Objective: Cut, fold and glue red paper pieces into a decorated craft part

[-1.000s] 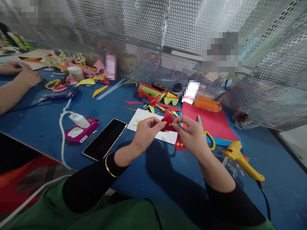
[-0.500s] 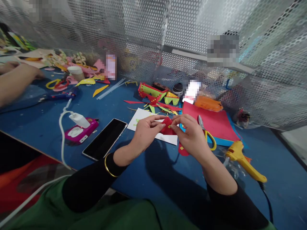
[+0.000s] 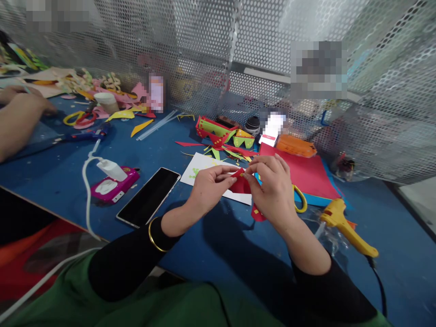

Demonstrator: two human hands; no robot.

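My left hand (image 3: 213, 188) is closed, its thumb and fingers pinching the left side of a red paper piece (image 3: 242, 185). From the other side, the bent fingers of my right hand (image 3: 273, 188) pinch at its upper right edge, beside a small yellow bit. Under my right hand shows a red strip (image 3: 257, 213) with a yellow diamond; I cannot tell whether it joins the held piece. A white sheet (image 3: 238, 196) with small green and yellow cut shapes lies below the hands. Yellow scissor handles (image 3: 300, 200) stick out right of my right hand, the blades hidden.
A yellow glue gun (image 3: 344, 225) lies at right, red and blue sheets (image 3: 306, 175) behind it. Red-green paper glasses (image 3: 216, 131) and scraps sit at the back. Leftward are a phone (image 3: 149, 197), a purple power strip (image 3: 114, 186) and a co-worker's arm (image 3: 20, 116).
My right hand has shifted slightly up and now covers the scissor blades. The red piece has turned a little in the fingers. My left hand has barely moved.
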